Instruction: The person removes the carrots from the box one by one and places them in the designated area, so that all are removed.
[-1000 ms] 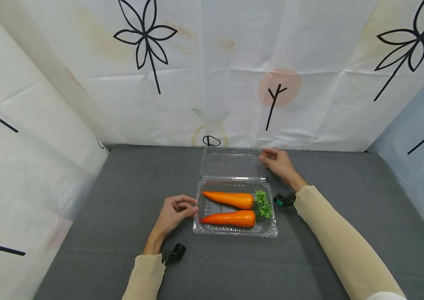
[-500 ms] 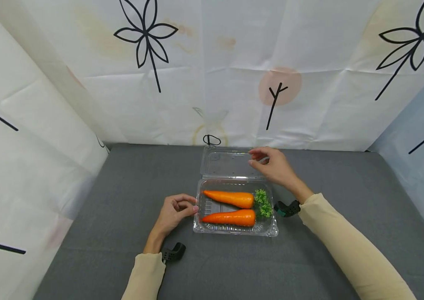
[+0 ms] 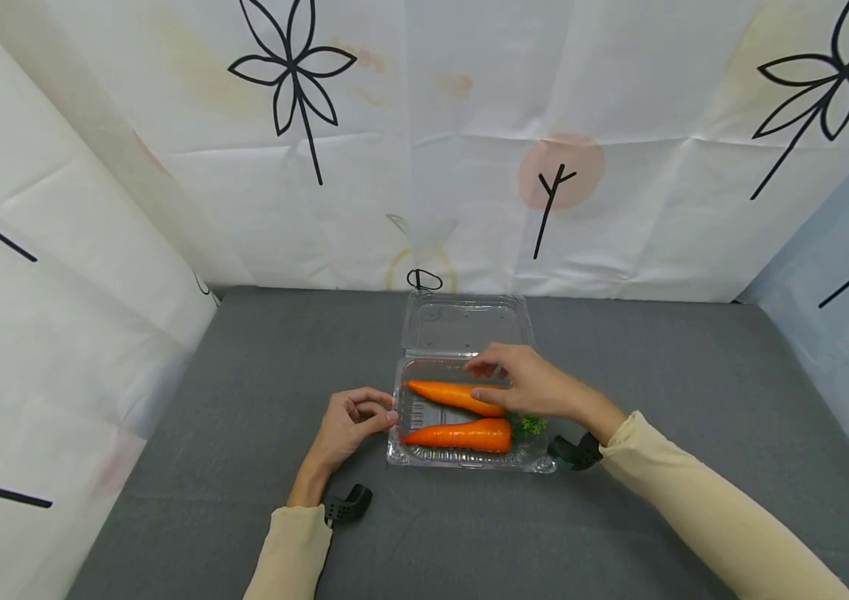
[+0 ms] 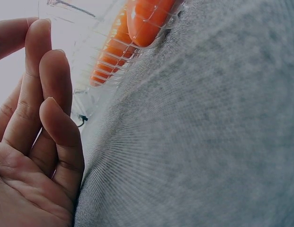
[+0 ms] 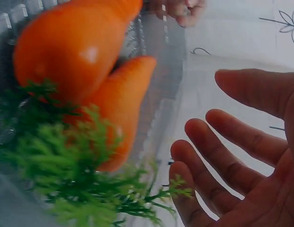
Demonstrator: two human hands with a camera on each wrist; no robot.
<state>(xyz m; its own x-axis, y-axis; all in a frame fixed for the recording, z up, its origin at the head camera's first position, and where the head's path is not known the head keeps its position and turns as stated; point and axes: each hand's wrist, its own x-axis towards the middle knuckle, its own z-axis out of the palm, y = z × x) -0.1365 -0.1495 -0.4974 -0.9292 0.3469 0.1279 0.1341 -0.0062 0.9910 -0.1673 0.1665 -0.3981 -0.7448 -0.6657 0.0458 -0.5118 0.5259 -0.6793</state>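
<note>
A clear plastic clamshell container (image 3: 415,417), its lid (image 3: 469,325) laid back toward the wall, holds two orange carrots with green tops. My left hand (image 3: 352,427) pinches the container's left rim between thumb and fingertips. Over the far carrot (image 3: 442,392) hovers my right hand (image 3: 532,383), thumb spread from the loosely bent fingers (image 5: 227,161), with nothing in its grasp. It hides the far carrot's thick end and part of the green leaves (image 3: 532,425). The near carrot (image 3: 457,436) lies fully in sight, tip to the left.
A grey cloth-covered table (image 3: 259,358) carries the container. White fabric walls (image 3: 469,200) with flower and twig drawings stand behind and at both sides. A black camera is strapped to each wrist.
My right hand has left the lid's right edge and moved left and toward me, now above the far carrot. The left hand, container and carrots have stayed put.
</note>
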